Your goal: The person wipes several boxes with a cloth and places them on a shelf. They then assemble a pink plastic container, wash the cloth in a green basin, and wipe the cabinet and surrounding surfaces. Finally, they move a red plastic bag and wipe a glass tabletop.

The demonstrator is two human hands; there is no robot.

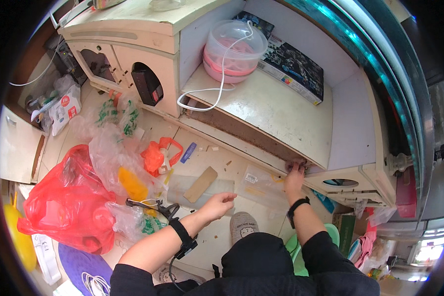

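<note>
My right hand (295, 178) reaches to the right end of the low gap under the cabinet's shelf (261, 116). Its fingers are bent around a small, dull purplish-brown thing (296, 163) at the gap's edge, too unclear to name. My left hand (219, 205) hovers over the floor, fingers loosely extended and holding nothing. Just beyond it, a flat strip of brown cardboard (201, 184) lies on clear plastic. A clear plastic sheet or package with a white label (251, 178) lies between my hands, in front of the cabinet base.
A pink tub with a clear top (234, 52) and a dark flat box (293, 66) sit on the shelf; a white cable (224, 69) hangs over them. Red plastic bags (66, 202), an orange bag (160, 155) and a blue object (188, 153) litter the left floor. Green plastic (332, 232) stands near my right arm.
</note>
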